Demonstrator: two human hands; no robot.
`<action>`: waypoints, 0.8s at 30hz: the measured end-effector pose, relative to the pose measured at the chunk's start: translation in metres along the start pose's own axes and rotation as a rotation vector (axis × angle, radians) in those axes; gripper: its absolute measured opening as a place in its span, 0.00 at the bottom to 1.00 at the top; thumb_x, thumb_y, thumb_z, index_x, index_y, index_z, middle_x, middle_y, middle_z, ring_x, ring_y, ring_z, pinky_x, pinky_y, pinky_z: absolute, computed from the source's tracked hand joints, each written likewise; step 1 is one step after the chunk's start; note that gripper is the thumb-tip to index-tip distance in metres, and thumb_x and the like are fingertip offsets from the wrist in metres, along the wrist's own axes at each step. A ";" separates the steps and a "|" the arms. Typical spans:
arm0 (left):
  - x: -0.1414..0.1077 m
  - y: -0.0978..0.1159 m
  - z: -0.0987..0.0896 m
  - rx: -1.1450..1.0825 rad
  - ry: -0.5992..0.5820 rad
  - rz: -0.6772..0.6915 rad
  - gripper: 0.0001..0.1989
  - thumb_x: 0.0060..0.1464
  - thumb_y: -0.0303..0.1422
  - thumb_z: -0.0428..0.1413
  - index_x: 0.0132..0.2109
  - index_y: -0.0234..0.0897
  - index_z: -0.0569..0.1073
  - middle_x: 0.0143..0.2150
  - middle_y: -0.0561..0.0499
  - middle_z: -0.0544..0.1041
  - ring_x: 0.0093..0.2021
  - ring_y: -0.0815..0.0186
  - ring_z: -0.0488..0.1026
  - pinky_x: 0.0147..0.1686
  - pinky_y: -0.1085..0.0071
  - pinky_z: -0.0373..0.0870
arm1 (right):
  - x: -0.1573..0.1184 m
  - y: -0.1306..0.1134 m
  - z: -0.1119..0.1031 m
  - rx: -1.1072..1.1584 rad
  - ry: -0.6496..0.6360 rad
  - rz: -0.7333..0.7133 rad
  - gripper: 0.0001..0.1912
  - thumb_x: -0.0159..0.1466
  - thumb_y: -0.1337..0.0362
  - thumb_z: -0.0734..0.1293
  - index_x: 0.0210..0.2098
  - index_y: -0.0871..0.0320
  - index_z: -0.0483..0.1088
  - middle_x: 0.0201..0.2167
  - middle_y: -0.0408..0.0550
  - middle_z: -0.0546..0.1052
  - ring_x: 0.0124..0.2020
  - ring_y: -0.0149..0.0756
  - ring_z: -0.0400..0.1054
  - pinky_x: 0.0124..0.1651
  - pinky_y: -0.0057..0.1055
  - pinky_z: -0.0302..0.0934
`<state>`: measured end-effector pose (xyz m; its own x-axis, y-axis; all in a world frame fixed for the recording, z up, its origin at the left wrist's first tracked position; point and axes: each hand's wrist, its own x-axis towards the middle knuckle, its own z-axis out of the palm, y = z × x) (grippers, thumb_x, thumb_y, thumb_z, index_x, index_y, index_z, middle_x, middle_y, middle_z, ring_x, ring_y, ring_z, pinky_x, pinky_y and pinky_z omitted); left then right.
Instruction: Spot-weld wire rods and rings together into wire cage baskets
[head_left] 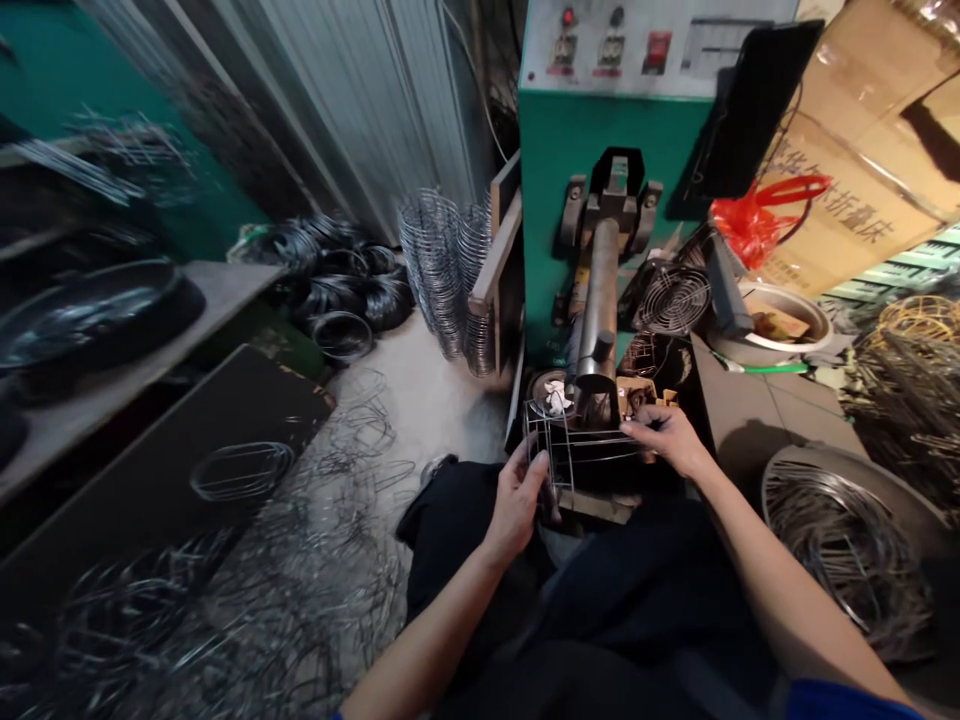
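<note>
A wire frame (pixel 571 462) made of thin bent metal rods is held level in front of the green machine (pixel 544 250). My left hand (pixel 517 490) has its thumb and fingers closed on the frame's left side. On the other side, the thumb and fingers of my right hand (pixel 669 440) pinch its right end; some fingertips are in shadow. Just beyond the frame, a thick steel arm (pixel 604 290) juts from the machine towards me. Whether the wire touches the arm's lower tip, I cannot tell.
Stacked wire rings (pixel 435 270) stand left of the machine, by a wooden bar (pixel 499 245). Dark wire coils (pixel 349 275) and loose wire hoops (pixel 322 540) lie on the floor. To the right are a basin of metal rods (pixel 840 540), a white pot (pixel 814 320) and a cardboard box (pixel 862 140).
</note>
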<state>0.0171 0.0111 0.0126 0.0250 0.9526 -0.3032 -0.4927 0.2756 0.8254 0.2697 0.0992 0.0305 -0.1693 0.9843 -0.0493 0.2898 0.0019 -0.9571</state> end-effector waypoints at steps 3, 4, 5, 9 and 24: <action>0.004 0.001 0.003 0.006 -0.014 0.018 0.44 0.56 0.48 0.64 0.70 0.33 0.56 0.22 0.60 0.69 0.14 0.70 0.66 0.13 0.75 0.66 | 0.005 0.001 -0.002 -0.017 0.016 -0.008 0.31 0.54 0.42 0.75 0.18 0.56 0.57 0.17 0.37 0.57 0.20 0.27 0.50 0.23 0.28 0.46; 0.006 0.002 0.004 0.006 -0.014 0.024 0.44 0.55 0.49 0.64 0.70 0.32 0.57 0.21 0.60 0.68 0.14 0.70 0.65 0.12 0.75 0.66 | 0.006 0.002 -0.002 -0.028 0.022 -0.013 0.31 0.54 0.42 0.75 0.18 0.56 0.57 0.17 0.37 0.57 0.20 0.27 0.50 0.23 0.28 0.46; 0.007 0.003 0.006 0.005 -0.014 0.028 0.44 0.55 0.49 0.64 0.69 0.32 0.58 0.21 0.60 0.68 0.13 0.70 0.65 0.12 0.75 0.66 | 0.007 0.003 -0.003 -0.039 0.025 -0.016 0.31 0.54 0.42 0.75 0.18 0.56 0.56 0.17 0.37 0.57 0.21 0.27 0.49 0.23 0.28 0.46; 0.012 0.006 0.010 0.000 -0.021 0.031 0.43 0.54 0.49 0.65 0.68 0.32 0.60 0.20 0.60 0.67 0.14 0.70 0.64 0.12 0.74 0.68 | 0.012 0.004 -0.006 -0.070 0.030 -0.029 0.31 0.54 0.42 0.75 0.18 0.56 0.55 0.18 0.37 0.55 0.21 0.27 0.48 0.24 0.28 0.45; 0.026 0.000 0.015 -0.024 -0.066 0.047 0.39 0.56 0.47 0.64 0.68 0.37 0.62 0.21 0.61 0.64 0.14 0.71 0.62 0.13 0.73 0.69 | 0.017 -0.003 -0.015 -0.079 0.060 0.003 0.33 0.52 0.40 0.75 0.17 0.55 0.54 0.16 0.38 0.57 0.20 0.27 0.49 0.23 0.28 0.44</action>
<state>0.0302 0.0376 0.0122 0.0578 0.9711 -0.2316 -0.5151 0.2278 0.8263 0.2797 0.1186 0.0366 -0.1123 0.9931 -0.0327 0.3637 0.0105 -0.9315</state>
